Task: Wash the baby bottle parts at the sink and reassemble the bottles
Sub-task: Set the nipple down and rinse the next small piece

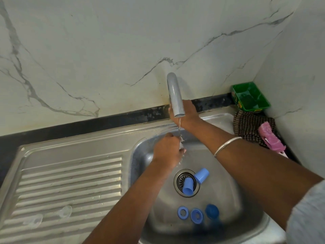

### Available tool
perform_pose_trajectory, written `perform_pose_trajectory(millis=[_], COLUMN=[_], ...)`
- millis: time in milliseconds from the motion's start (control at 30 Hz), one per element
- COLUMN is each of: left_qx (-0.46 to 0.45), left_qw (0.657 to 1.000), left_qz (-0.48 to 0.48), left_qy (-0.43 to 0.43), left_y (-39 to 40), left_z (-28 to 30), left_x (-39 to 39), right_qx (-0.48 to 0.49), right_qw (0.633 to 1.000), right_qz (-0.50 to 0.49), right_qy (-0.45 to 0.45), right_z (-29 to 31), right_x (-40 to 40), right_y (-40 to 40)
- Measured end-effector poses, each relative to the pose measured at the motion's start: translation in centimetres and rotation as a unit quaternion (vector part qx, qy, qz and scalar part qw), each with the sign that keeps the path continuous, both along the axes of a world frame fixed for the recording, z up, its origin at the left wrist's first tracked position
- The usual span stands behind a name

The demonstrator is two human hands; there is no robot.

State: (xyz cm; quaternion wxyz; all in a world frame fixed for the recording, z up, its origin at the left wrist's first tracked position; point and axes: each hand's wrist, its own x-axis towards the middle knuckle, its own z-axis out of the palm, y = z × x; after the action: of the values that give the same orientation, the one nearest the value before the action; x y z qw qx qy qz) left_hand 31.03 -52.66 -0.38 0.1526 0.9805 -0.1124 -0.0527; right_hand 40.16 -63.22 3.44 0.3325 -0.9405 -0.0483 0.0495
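Left hand: the left hand (168,149) is in the sink bowl under the stream, fingers curled round a small pale part (181,146); too little of it shows to identify, possibly a teat.
Right hand: the right hand (184,111) reaches to the far side behind the tap spout (175,95), presumably at the valve; the spout hides the fingers, so I cannot tell how far they are closed or what they hold.
Water: a thin stream (179,125) falls from the spout onto the left hand.
Parts in bowl: two light blue caps (187,188) (201,175) lie on their sides, one on the drain strainer (180,180), the other just right of it. Nearer, in a row, two blue collar rings (182,212) (197,216) and a darker blue domed piece (212,211), blurred.
Draining board: two clear teats (65,211) (33,221) rest on the ribbed board (70,182) at near left.
Surroundings: green tray (250,96), checked cloth (248,125) and pink scrubber (270,138) at far right.
Handling judgement: all parts appear light. Caps and rings look like stiff plastic, slick when wet; take rings by the outer rim, caps across the wall. Teats are likely soft and easily lost against the steel; pinch at the base flange.
Progress: washing under way; no bottle bodies visible; reassembly not begun.
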Motion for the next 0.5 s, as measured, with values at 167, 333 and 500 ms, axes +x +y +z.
perform_pose_trajectory(millis=[167,333,500], left_qx=[0.011,-0.016,-0.120], left_qw=[1.000,0.995,0.942], left_qz=[-0.012,0.061,0.204], left_qy=[0.003,0.076,0.238], left_y=[0.2,0.1,-0.1], left_z=[-0.4,-1.6,-3.5], left_x=[-1.3,-3.1,-5.0], right_qx=[-0.004,0.121,0.243], right_qw=[0.995,0.985,0.937], right_qz=[-0.093,-0.100,-0.159], right_qy=[0.047,0.074,0.195], right_z=[-0.4,-0.7,-3.7], right_x=[0.5,-1.7,-7.1], right_y=[0.0,-1.1,-3.7])
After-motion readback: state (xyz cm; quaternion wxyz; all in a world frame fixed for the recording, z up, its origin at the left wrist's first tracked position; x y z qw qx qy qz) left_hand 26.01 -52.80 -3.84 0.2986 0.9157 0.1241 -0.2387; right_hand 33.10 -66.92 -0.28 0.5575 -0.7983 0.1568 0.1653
